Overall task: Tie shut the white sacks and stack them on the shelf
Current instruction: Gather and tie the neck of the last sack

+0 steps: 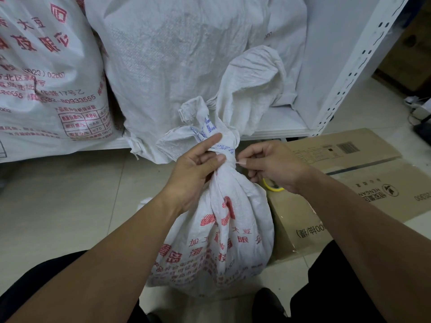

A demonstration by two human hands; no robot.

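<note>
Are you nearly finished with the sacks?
Partly. Two big white sacks already sit on the shelf. The sack on the floor is in hand: the left hand grips its bunched neck while the right hand pinches a thin tie there. Whether the knot is finished I cannot tell. That sack is not yet on the shelf.

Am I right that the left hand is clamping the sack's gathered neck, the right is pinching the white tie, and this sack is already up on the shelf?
Not quite. The head view shows the sack standing on the floor tiles in front of the shelf, not on it. The left hand does clamp the neck and the right hand pinches the white tie.
</note>
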